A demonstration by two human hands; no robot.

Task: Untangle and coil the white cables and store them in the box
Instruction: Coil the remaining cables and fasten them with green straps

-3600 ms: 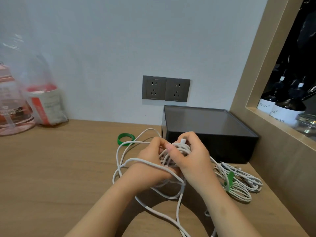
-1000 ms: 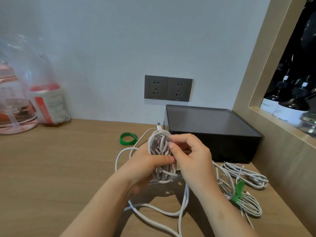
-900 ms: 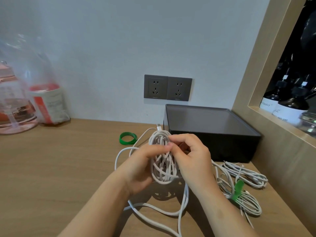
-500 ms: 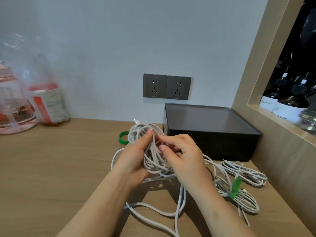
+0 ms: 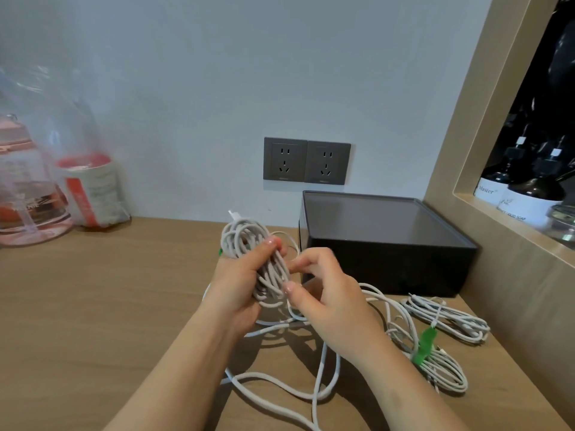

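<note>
My left hand (image 5: 241,286) grips a tall coil of white cable (image 5: 249,244), thumb across its front. Just to its right, my right hand (image 5: 329,301) has curled fingers touching the coil's right edge and lower loops; whether it pinches a strand I cannot tell. Loose white cable (image 5: 280,384) trails from the coil over the wooden table toward me. The black box (image 5: 382,244) stands behind my right hand against the wall. Two coiled white cables lie to the right: one with a green tie (image 5: 435,359), another (image 5: 451,318) beside it.
A green ring (image 5: 220,252) peeks out behind the held coil. At far left stand a pink bottle (image 5: 25,194) and a plastic-wrapped cup (image 5: 90,188). Two wall sockets (image 5: 306,161) sit above the box. A wooden niche with dark bottles (image 5: 525,194) borders the right.
The coil has been lifted and shifted left, now hiding most of the green ring. My right hand dropped lower along the coil's right side. More cable has been wound on since the earliest frame.
</note>
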